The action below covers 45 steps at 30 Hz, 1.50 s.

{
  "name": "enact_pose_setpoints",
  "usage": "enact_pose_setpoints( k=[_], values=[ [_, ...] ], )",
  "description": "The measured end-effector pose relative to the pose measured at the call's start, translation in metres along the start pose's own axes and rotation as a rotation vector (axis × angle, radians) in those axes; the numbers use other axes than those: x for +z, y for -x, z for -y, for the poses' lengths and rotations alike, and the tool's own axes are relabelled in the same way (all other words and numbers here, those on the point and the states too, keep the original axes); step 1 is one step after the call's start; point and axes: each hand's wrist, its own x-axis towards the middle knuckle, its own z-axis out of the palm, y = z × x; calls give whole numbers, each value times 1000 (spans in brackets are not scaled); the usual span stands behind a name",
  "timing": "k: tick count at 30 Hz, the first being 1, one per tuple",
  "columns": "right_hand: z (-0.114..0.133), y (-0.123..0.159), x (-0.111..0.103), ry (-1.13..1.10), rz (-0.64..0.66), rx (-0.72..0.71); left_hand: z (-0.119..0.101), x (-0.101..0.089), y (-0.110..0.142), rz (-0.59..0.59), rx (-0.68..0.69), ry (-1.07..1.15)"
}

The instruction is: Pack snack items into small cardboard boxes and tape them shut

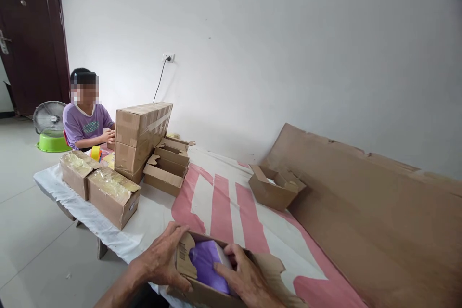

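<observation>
An open cardboard box [204, 292] lies at the near edge of the table, its end flaps raised. Inside it rests a purple package [207, 264] with a pale side facing right. My left hand [162, 257] grips the box's left end, fingers over the far corner and thumb on the near side. My right hand [243, 274] reaches into the box, its thumb on the purple package and its fingers curled over the pale side. The right end of the package is hidden behind that hand.
Several open boxes [164, 173] stand beyond, near stacked closed boxes [126, 139]. Two taped boxes [111, 192] line the left edge. Another open box [272, 190] sits right, by a large cardboard sheet [378, 211]. A person [88, 122] in purple sits across the table.
</observation>
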Motion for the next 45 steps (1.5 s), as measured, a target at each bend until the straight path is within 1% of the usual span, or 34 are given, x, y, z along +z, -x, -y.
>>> enact_pose_setpoints(
  k=[2,4,9,13,15,17,20,23,24,26,27,28,30,31,33,35,37,40,45],
  values=[
    [0,0,-3,-6,-36,4,2,1,-2,-5,7,-9],
    [-1,0,-9,-37,-42,10,0,1,-5,-1,1,-23],
    [-2,1,-19,-82,-49,21,-15,-4,-11,40,-51,-54],
    [-5,-1,-19,-108,-95,9,-22,-10,-9,58,-71,-69],
    [-8,-5,-24,-124,-109,-2,-22,-13,-7,67,-89,-85],
    [-9,-9,-35,-152,-112,-7,-19,-16,-5,59,-111,-97],
    [-4,-10,-63,-234,-116,4,-14,-18,-5,48,-120,-98],
    [14,5,-93,-379,-134,14,-11,-20,-4,35,-99,-80],
    [23,11,-100,-448,-138,-2,-12,-22,-3,30,-93,-69],
    [40,21,-105,-613,-181,-94,-16,-30,-3,18,-83,-35],
    [48,23,-103,-701,-206,-137,-19,-35,-4,-12,-76,-10],
    [54,22,-99,-770,-203,-170,-23,-41,-6,-53,-64,22],
    [63,15,-86,-888,-205,-206,-35,-52,-10,-115,-15,163],
    [66,11,-78,-934,-198,-222,-43,-56,-12,-113,15,265],
    [70,1,-64,-1002,-181,-260,-59,-59,-17,-68,65,471],
    [74,-8,-52,-1038,-164,-297,-73,-57,-21,-49,87,588],
    [78,-14,-46,-1045,-149,-324,-81,-54,-26,-103,94,610],
    [85,-20,-43,-1012,-131,-368,-83,-53,-35,-194,112,602],
    [92,-23,-47,-963,-108,-429,-83,-57,-45,-231,149,622]
  ],
)
